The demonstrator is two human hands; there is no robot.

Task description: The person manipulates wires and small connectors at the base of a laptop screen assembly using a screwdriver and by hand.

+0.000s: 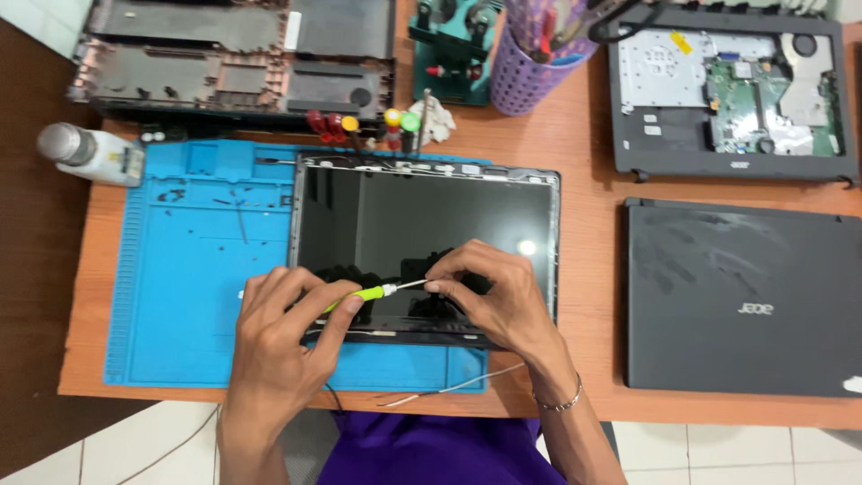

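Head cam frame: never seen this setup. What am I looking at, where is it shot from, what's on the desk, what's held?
There is no machine here: a person works with two bare hands, and the one picture comes from a camera on their head, looking down at a wooden desk. The left hand holds a small green-handled screwdriver in its grip. The right hand pinches the metal shaft near the tip. Both rest on a bare laptop screen panel lying on a blue work mat. Around it lie a closed dark laptop, an opened laptop base with a green circuit board, an empty bottom shell, a purple tool cup and a white bottle.
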